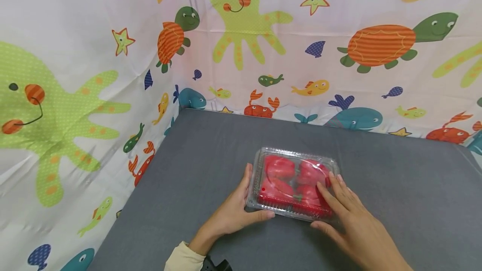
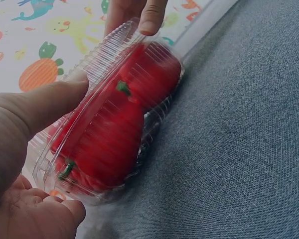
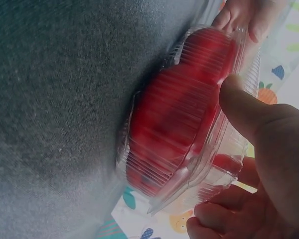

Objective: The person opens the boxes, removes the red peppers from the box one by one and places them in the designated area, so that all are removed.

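Note:
A clear plastic clamshell box lies on the grey surface, its lid down. Several red bell peppers with green stems show through its ridged walls. My left hand grips the box's left front corner, thumb along the front rim and fingers at the left side. Over the right end, my right hand holds the box. Its thumb touches the front rim, while its fingers lie on the lid and at the right side.
The dark grey tabletop extends around the box. A white curtain printed with cartoon sea animals stands along the back and left edges. A beige sleeve and a black wrist strap show at the left wrist.

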Action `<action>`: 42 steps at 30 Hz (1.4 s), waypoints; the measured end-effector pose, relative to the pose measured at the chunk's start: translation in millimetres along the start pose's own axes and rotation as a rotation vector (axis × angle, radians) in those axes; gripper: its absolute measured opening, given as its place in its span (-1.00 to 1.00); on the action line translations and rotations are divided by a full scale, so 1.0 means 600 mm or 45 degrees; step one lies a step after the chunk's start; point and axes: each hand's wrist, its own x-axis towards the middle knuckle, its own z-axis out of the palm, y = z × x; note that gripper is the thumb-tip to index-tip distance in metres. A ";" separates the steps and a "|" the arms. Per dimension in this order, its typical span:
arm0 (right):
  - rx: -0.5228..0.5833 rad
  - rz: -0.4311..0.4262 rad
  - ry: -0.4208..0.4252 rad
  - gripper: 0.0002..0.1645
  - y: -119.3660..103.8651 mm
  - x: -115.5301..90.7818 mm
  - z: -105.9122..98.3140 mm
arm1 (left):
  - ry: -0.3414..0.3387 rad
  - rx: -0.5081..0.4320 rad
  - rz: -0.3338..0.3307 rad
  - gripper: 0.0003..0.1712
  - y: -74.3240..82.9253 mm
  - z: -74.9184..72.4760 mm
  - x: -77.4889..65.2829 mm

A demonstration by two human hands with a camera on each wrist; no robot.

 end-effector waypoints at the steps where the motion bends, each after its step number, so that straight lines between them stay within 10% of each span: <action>1: -0.001 -0.001 0.000 0.30 0.001 0.000 -0.001 | 0.001 -0.004 0.004 0.47 0.000 0.000 0.001; 42: -0.213 -0.272 0.105 0.13 0.013 0.004 -0.014 | -0.057 -0.241 0.062 0.35 -0.017 -0.005 0.010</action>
